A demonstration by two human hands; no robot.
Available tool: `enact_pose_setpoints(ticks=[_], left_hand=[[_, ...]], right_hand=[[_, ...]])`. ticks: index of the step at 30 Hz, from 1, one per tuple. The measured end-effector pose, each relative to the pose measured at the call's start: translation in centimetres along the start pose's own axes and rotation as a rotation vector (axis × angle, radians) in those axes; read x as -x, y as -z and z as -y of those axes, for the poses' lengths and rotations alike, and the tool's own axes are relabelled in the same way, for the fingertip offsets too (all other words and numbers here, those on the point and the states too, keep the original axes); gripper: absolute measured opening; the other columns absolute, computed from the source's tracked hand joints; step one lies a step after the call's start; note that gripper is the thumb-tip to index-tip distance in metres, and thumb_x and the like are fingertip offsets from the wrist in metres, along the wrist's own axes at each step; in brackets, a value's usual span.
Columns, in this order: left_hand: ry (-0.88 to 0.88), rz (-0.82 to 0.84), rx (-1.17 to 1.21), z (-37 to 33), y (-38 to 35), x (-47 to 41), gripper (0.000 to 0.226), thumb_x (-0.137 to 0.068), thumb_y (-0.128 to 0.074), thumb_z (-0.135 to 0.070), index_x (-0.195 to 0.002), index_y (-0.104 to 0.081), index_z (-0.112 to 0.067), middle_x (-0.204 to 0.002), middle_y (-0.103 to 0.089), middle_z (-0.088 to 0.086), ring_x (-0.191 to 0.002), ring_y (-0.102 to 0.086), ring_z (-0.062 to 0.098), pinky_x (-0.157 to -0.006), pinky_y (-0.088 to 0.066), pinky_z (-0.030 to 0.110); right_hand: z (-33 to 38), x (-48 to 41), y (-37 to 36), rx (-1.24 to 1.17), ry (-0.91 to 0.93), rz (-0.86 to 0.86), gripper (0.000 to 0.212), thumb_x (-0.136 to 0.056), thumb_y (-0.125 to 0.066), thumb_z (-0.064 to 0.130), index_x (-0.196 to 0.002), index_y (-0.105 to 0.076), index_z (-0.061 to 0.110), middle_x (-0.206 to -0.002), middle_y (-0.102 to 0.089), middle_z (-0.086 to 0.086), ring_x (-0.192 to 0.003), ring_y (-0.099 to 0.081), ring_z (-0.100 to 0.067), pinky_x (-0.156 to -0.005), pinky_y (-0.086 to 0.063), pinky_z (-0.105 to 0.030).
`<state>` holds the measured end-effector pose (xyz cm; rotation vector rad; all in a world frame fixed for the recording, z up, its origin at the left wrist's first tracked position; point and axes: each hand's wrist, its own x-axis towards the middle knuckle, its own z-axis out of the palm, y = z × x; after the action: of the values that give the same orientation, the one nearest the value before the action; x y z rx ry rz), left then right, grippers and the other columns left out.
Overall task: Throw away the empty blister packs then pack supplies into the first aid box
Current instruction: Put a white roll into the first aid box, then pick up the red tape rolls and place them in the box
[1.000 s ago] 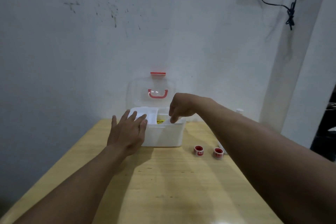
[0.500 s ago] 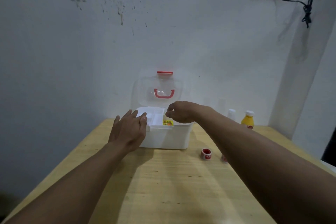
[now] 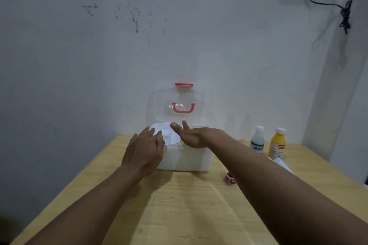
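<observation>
A white first aid box (image 3: 187, 160) stands at the far side of the wooden table, its clear lid (image 3: 179, 105) with a red handle raised against the wall. My left hand (image 3: 144, 148) rests flat on the box's left rim, fingers straight. Over the open box hovers my right hand (image 3: 189, 134), fingers spread and holding nothing. A bit of something yellow (image 3: 182, 142) shows inside the box under that hand. A red and white tape roll (image 3: 230, 178) lies on the table right of the box, partly hidden by my right forearm.
A white bottle (image 3: 257, 139) and a yellow bottle (image 3: 277, 143) stand at the back right near the wall. Something white (image 3: 283, 164) lies in front of them. A cable (image 3: 345, 10) hangs on the wall at the upper right.
My right hand has lifted out of the box and opened, after pinching something down into it. The left hand stays on the rim. The view has shifted right, showing both bottles.
</observation>
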<state>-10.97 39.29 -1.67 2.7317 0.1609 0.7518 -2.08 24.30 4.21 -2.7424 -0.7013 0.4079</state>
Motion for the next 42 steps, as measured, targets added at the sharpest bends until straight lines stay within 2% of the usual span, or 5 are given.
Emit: enact_pose_setpoints(ticks=[4,8,25,29,42], left_hand=[[0.005,-0.011,0.011,0.2,-0.2,0.0,0.052,-0.103,-0.019,-0.031,-0.145,-0.047,-0.017,-0.155,-0.039,-0.002,-0.149,-0.020,0.013,-0.121,-0.016,0.039],[0.009,-0.014,0.020,0.3,-0.4,-0.1,0.052,-0.103,-0.019,-0.033,-0.145,-0.047,-0.017,-0.155,-0.039,-0.001,-0.149,-0.020,0.013,-0.121,-0.016,0.039],[0.011,-0.039,0.006,0.3,-0.7,-0.2,0.052,-0.103,-0.020,-0.033,-0.142,-0.052,-0.017,-0.152,-0.045,-0.002,-0.148,-0.023,0.012,-0.122,-0.009,0.040],[0.008,-0.024,-0.005,0.6,-0.7,-0.3,0.064,-0.097,-0.010,-0.041,-0.144,-0.048,-0.021,-0.153,-0.043,-0.003,-0.148,-0.022,0.012,-0.123,-0.009,0.042],[0.025,0.054,-0.002,0.6,-0.1,-0.4,0.053,-0.103,-0.015,-0.035,-0.150,-0.037,-0.025,-0.158,-0.033,-0.003,-0.150,-0.014,0.014,-0.122,-0.007,0.044]], right_hand=[[0.5,0.6,0.0,-0.116,0.084,-0.009,0.065,-0.092,0.003,0.071,-0.153,0.004,0.048,-0.163,0.016,0.012,-0.153,-0.002,-0.024,-0.119,-0.001,-0.051],[0.6,0.3,-0.1,-0.116,0.060,-0.046,0.074,-0.089,0.002,0.075,-0.155,0.003,0.042,-0.165,0.007,0.009,-0.152,-0.003,-0.023,-0.119,-0.002,-0.049],[0.7,0.2,-0.2,-0.140,0.028,0.005,0.070,-0.090,0.003,0.073,-0.154,0.003,0.045,-0.164,0.011,0.009,-0.153,0.002,-0.025,-0.119,0.000,-0.051],[0.5,0.3,0.1,-0.184,0.050,-0.008,0.071,-0.091,0.001,0.072,-0.155,0.001,0.043,-0.165,0.008,0.009,-0.152,0.004,-0.022,-0.119,0.002,-0.049],[0.9,1.7,0.5,-0.274,0.049,-0.005,0.072,-0.095,0.001,0.067,-0.157,-0.005,0.032,-0.166,-0.005,-0.002,-0.152,-0.003,-0.027,-0.121,-0.002,-0.049]])
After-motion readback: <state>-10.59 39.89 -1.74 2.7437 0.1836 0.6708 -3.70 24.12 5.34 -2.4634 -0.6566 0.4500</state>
